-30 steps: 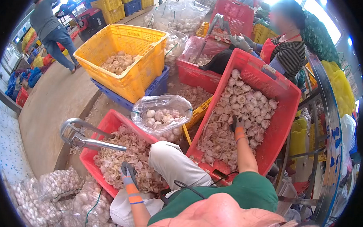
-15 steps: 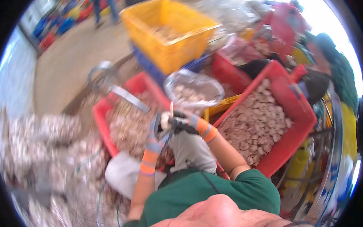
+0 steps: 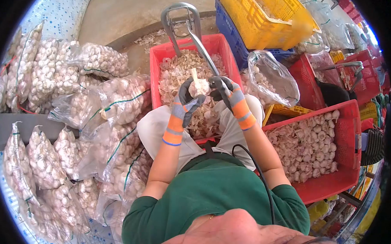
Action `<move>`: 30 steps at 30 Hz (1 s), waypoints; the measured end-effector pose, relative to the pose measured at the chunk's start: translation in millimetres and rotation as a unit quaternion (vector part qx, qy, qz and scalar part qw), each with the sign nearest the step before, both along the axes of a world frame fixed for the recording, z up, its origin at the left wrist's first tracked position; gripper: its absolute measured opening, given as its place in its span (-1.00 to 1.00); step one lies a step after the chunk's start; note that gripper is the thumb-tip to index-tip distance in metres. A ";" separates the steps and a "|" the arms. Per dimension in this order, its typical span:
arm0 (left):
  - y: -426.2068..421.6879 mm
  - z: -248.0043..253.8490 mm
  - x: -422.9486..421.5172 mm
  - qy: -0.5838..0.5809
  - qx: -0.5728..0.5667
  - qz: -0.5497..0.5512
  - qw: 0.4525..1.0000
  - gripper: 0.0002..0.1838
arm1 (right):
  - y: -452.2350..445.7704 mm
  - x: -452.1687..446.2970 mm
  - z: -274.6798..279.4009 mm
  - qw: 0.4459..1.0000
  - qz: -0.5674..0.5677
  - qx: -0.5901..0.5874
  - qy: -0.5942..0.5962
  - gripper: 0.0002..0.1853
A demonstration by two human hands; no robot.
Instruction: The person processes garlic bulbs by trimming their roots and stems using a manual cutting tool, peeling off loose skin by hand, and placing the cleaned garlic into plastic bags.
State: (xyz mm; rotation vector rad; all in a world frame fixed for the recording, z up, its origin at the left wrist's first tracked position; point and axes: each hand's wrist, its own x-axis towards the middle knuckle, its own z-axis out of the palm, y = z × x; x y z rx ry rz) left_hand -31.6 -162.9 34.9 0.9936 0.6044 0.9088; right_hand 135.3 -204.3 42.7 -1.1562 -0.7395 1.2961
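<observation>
A garlic bulb (image 3: pixel 199 87) with its pale stem pointing up is held in my left hand (image 3: pixel 187 99), gloved in grey and orange. Close on its right is my right hand (image 3: pixel 226 91), in a matching glove, with fingers bent together beside the bulb; whatever they pinch is too small to make out. Both hands are over a red crate (image 3: pixel 156 77) of loose garlic skins between my knees. The metal lever tool (image 3: pixel 203 49) on this crate reaches down to just behind my right hand.
Tied bags of garlic (image 3: pixel 114 93) fill the left side. On the right stands a red crate of bulbs (image 3: pixel 347 140). An open plastic bag (image 3: pixel 276 77) with garlic lies beyond my right knee, near a yellow crate (image 3: pixel 267 27) stacked on a blue one (image 3: pixel 230 37).
My right hand has left the bulb crate and come to my left hand, which has risen from the skins and now holds a bulb. The view has swung left.
</observation>
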 end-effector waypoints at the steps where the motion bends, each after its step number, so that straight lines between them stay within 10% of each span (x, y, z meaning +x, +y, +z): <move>1: -1.4 6.5 -0.2 0.002 -0.006 -0.006 1.000 -0.28 | -1.8 -1.6 -1.8 0.999 0.022 0.030 0.007 -0.64; 5: 6.7 -12.8 5.8 0.122 0.143 -0.019 0.982 -0.26 | -2.8 -13.0 -13.2 0.988 0.080 0.113 -0.062 -0.39; 16: 8.3 -31.0 12.0 0.110 0.073 0.022 0.991 -0.44 | 11.0 -26.2 -26.5 0.993 -0.032 0.078 0.079 -0.80; 22: 11.1 -60.0 -5.0 0.165 0.026 -0.006 0.986 -0.46 | 25.4 -32.9 -72.0 0.900 -0.185 0.103 -0.382 -0.97; 26: -12.4 -26.1 -0.7 0.022 -0.079 -0.017 0.996 -0.41 | 24.8 -2.9 -62.4 0.975 -0.106 -0.060 -0.188 -0.86; 30: -8.3 -34.4 -5.1 0.031 -0.068 0.008 0.997 -0.29 | 17.0 2.9 -92.2 0.998 -0.008 0.030 -0.045 -0.71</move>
